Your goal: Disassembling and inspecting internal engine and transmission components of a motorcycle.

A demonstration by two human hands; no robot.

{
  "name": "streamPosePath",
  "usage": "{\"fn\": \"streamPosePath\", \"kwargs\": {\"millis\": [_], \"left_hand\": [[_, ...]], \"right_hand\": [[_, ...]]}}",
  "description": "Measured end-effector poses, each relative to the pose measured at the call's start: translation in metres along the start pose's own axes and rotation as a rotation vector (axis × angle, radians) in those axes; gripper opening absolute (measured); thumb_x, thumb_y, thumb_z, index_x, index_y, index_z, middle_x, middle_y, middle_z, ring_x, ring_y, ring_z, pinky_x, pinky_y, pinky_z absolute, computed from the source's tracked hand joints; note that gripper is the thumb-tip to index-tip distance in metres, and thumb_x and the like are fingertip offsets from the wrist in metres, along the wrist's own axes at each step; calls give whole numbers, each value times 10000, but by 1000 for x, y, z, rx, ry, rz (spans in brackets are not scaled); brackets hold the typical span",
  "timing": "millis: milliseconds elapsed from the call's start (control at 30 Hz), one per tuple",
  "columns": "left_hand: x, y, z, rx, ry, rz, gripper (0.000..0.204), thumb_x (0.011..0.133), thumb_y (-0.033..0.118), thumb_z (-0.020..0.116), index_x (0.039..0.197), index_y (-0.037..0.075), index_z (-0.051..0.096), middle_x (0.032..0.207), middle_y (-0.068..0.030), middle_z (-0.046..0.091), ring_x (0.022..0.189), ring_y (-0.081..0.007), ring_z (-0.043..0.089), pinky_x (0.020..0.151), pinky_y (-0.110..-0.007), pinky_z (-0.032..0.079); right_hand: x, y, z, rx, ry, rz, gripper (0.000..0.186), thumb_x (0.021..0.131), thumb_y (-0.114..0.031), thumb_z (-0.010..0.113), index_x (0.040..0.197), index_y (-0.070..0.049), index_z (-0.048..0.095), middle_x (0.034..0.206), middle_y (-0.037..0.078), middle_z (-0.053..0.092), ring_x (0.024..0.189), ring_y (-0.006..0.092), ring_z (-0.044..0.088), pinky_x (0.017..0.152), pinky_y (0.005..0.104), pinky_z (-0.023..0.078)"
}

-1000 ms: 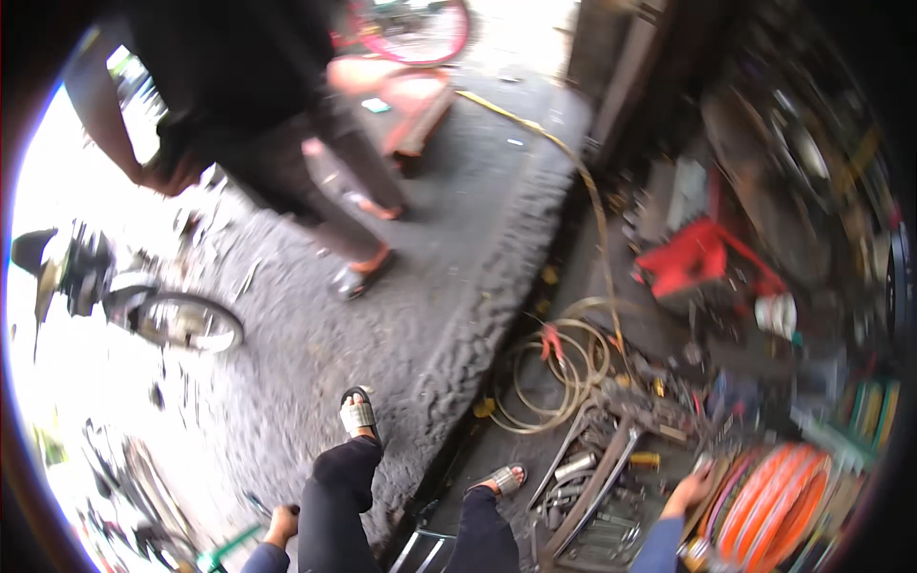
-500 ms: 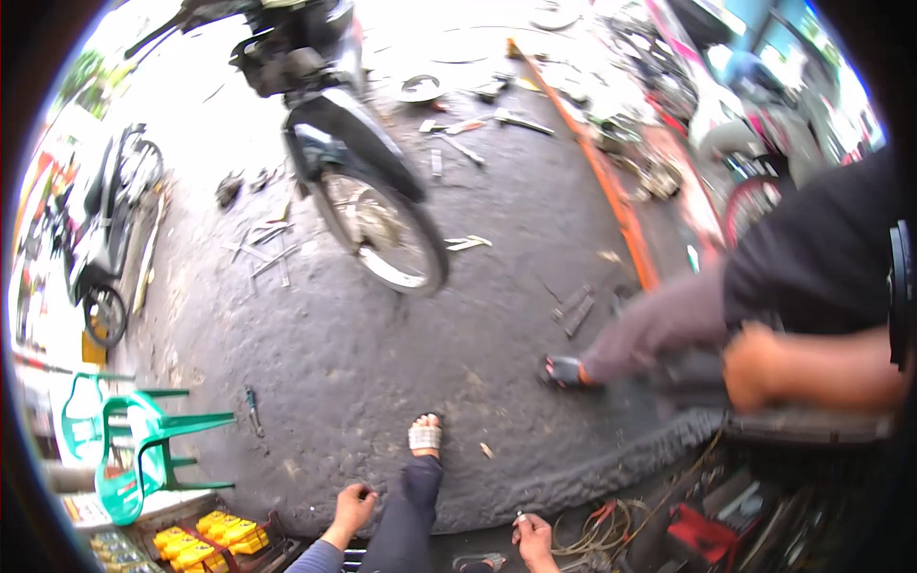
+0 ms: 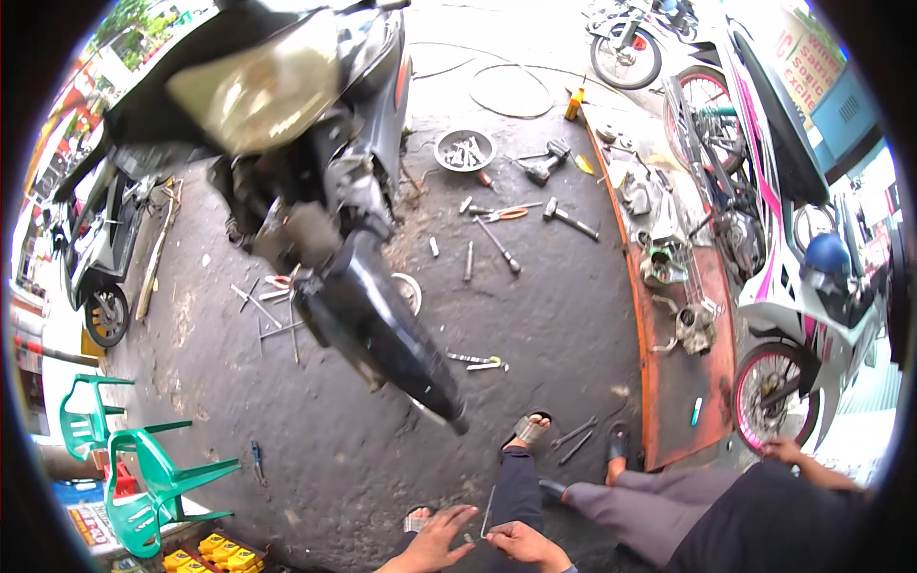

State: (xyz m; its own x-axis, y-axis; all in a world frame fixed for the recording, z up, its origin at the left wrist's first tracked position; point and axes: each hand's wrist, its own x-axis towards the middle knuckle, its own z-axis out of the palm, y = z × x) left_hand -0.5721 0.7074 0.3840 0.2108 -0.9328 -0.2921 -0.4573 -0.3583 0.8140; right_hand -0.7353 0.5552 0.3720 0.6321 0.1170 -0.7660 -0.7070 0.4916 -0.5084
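1. Biggest worry: dropping the thin metal rod (image 3: pixel 490 509). My right hand (image 3: pixel 528 544) has it pinched by one end, thumb against forefinger, so a slack or greasy grip might let it twist out.
2. If it slips, my sandal (image 3: pixel 528 430) and the dark floor (image 3: pixel 535 325) are the likely landing spots. Two slim tools (image 3: pixel 573 432) lie just beside that foot, so it could get mixed up with them.
3. My left hand (image 3: pixel 437 541) is close by, fingers loosely stretched. There's a small pale bit (image 3: pixel 468 539) at the fingertips; can't tell if I'm actually pinching it. If I am, it'd be easy to lose, being that tiny.
4. Elbow room: a co-worker's legs (image 3: pixel 635 511) are near my right side, so a bump could knock my grip. The motorbike's black front fender (image 3: pixel 392 334) sticks out ahead, so standing up carelessly might mean a whack.
5. Looks-wise, the rod's silvery-grey, skinny and mostly straight, with what seems like a bend by my fingers. It's up in front of my dark trouser leg (image 3: pixel 517 487), leaning slightly right. Too small to make out the tip.
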Motion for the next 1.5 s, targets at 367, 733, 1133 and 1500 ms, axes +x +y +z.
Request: {"fn": "streamPosePath", "kwargs": {"millis": [367, 733, 1133, 1500], "left_hand": [[342, 83, -70, -562, -2, -406, 181, 919, 148, 617, 1030, 17, 674, 900, -83, 704, 826, -193, 674, 779, -290, 513], [504, -19, -213, 267, -264, -750, 301, 839, 330, 639, 956, 56, 684, 948, -150, 687, 915, -349, 652, 785, -439, 511], [582, -12, -238, -633, -661, -415, 175, 853, 190, 643, 959, 66, 706, 851, -104, 711, 759, -242, 659, 711, -363, 513], [772, -330, -253, -1239, 1190, -264, 309, 990, 303, 528, 1147, 44, 589, 937, -52, 633, 778, -147, 596, 683, -291, 479]], "right_hand": [[38, -238, -242, 96, 230, -311, 264, 971, -185, 578, 1165, -6, 563, 1025, 63, 624, 886, 111, 619, 800, 262, 510], [98, -530, -434, -1361, 255, 179, 427, 848, -476, 625, 849, -57, 706, 759, 172, 691, 772, 347, 690, 709, 451, 551], [257, -719, -534, -1157, -579, 33, 316, 964, -304, 508, 903, -16, 622, 785, 219, 642, 789, 433, 625, 720, 498, 503], [660, -717, -412, -1647, -286, -1290, 136, 832, -151, 572, 751, -43, 583, 618, 187, 600, 603, 396, 623, 534, 477, 491]]}}
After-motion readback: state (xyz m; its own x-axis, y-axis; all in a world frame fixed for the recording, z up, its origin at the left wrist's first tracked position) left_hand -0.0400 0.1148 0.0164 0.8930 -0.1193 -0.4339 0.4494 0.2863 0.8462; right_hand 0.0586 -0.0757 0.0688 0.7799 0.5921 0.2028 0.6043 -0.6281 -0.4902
